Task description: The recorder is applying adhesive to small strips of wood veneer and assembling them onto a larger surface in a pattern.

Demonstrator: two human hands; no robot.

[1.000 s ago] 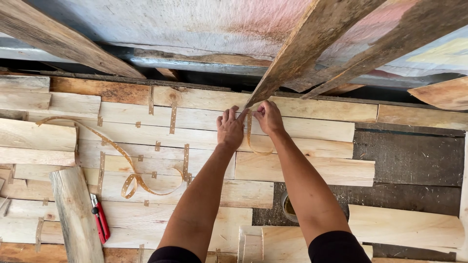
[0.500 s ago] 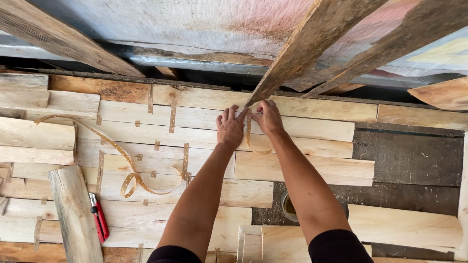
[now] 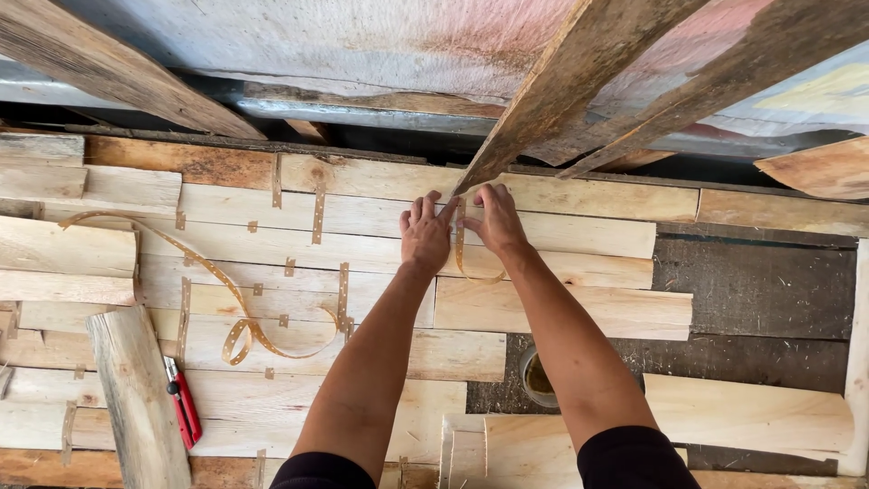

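both hands meet at the foot of a slanting beam (image 3: 579, 81), on a surface of pale wooden planks (image 3: 579, 308). the left hand (image 3: 425, 237) lies flat, fingers spread, pressing down a short perforated strap (image 3: 459, 244); the right hand (image 3: 493, 217) pinches the strap's upper end in a closed grip. a long loose strap (image 3: 237, 308) curls to the left, near red-handled snips (image 3: 184, 412). a small round tin (image 3: 536, 376) sits between the forearms.

Soft, even daylight fills the view, bright without glare. The pale planks (image 3: 561, 308) are crisply focused. Deep shadow sits in the gap beneath the overhead sheeting (image 3: 344, 36). Slight wide-angle bending shows at the edges.
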